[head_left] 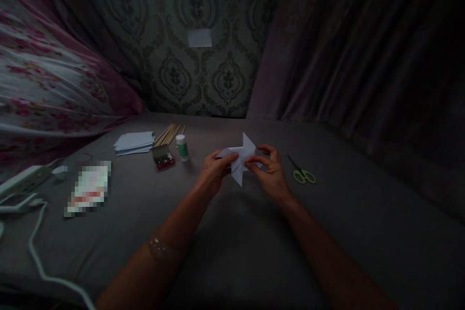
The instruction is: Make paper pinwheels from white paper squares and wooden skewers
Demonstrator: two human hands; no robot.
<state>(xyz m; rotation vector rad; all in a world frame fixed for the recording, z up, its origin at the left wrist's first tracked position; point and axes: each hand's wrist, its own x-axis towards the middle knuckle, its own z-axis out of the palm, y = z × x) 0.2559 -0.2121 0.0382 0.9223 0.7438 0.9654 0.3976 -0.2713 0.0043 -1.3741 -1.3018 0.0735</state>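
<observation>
A white folded paper pinwheel (238, 167), its blades pointing outward, is held above the grey-covered surface in the middle of the head view. My left hand (214, 167) grips it from the left, thumb on top and fingers underneath. On the other side, the thumb and index finger of my right hand (271, 174) are pinched together against the pinwheel near its centre. Whatever small thing may be between those fingertips is too dark to make out. Green-handled scissors (304, 176) lie to the right of my right hand.
Left of my hands stand a glue stick (182, 148) and an open small box (163, 159) of metallic bits. Behind them lie wooden sticks (167, 135) and stacked white paper (134, 142). Farther left are a blurred packet (89, 189), a power strip (25, 179) and a white cable (36, 256).
</observation>
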